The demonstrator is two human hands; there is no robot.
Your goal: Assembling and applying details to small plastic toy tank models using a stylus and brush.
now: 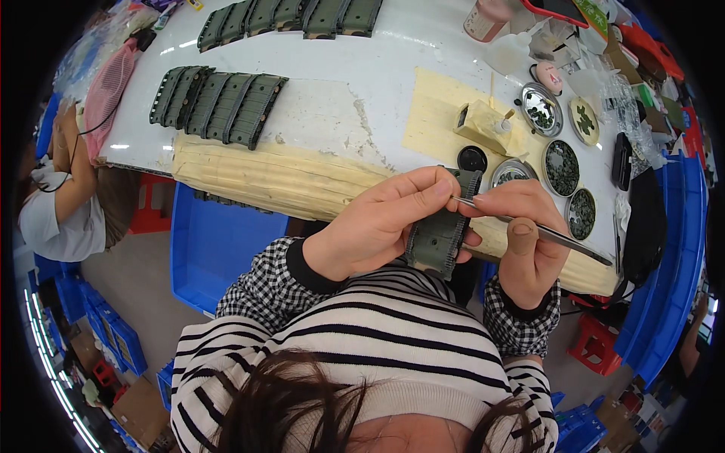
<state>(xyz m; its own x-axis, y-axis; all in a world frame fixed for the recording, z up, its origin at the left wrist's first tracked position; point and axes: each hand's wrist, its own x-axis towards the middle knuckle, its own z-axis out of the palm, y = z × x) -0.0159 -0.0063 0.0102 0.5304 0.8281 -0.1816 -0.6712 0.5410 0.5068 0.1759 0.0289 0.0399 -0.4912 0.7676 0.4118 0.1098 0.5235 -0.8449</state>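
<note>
The left hand (377,226) has its fingers (423,192) curled around a dark green ribbed track piece (438,241), thumb and forefinger pinching its upper end, so the piece stands nearly upright between both hands, just above the person's striped chest. The right hand (525,241) grips thin metal tweezers (529,226), its fingers clenched on the shaft; the tip meets the top of the track piece beside the left forefinger, and what the tip holds is probably too small to see. Just beyond the fingers lies the taped cream edge of the white counter (340,90). Beyond the right hand sit 5 small round metal dishes (563,167) of dark green bits and a cream block (483,124). Well beyond the left hand, 2 rows of finished green track pieces (219,102) lie on the counter. Below the left hand is a blue bin (211,249). At far left, another person's arm (72,177) shows.
</note>
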